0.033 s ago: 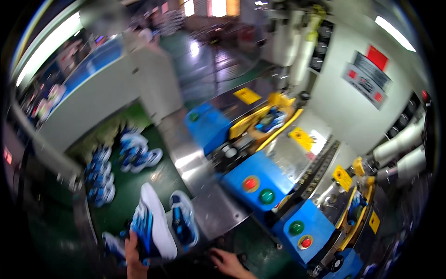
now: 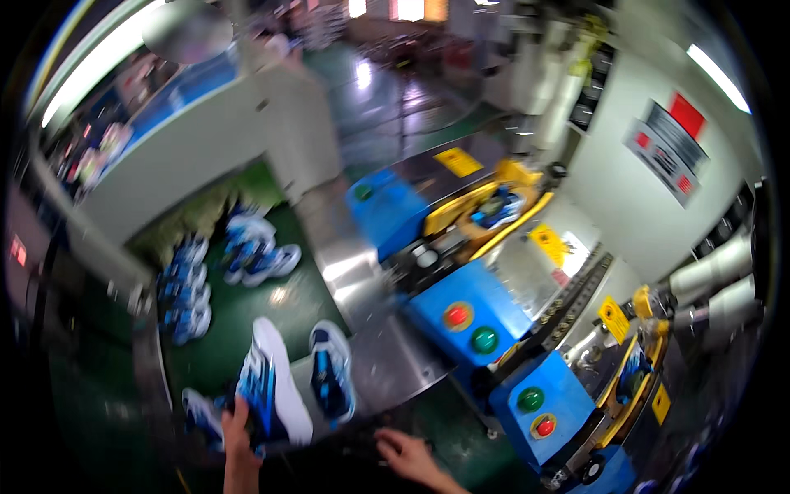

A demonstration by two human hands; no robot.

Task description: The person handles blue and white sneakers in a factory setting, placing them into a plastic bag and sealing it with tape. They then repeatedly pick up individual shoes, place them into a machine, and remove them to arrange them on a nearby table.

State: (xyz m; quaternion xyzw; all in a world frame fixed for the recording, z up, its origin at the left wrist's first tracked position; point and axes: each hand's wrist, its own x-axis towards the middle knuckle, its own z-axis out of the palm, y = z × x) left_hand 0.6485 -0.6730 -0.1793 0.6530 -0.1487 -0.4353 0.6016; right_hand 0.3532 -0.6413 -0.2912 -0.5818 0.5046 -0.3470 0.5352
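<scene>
At the lower left, my left hand [image 2: 237, 426] is closed on a blue and white sneaker [image 2: 282, 395], tipped on its side so that its white sole faces right. A second blue sneaker [image 2: 331, 375] with dark laces and opening stands just right of it, at the metal edge. Part of another sneaker [image 2: 202, 416] shows left of my left hand. My right hand [image 2: 409, 457] hovers below the metal plate, its fingers loosely bent and apart, with nothing visible in them. The dark area beside its fingertips is hard to make out.
Several blue and white sneakers [image 2: 189, 288] line the green conveyor belt [image 2: 247, 329], with more sneakers [image 2: 255, 247] beside them. On the right, a machine has blue control boxes [image 2: 469, 309] with red and green buttons. Yellow-edged clamps [image 2: 494, 218] hold shoes. A metal ledge [image 2: 378, 362] lies between.
The whole view has shifted, so the machine and belt appear slightly farther right. My left hand keeps hold of the sneaker, and my right hand stays near the same place.
</scene>
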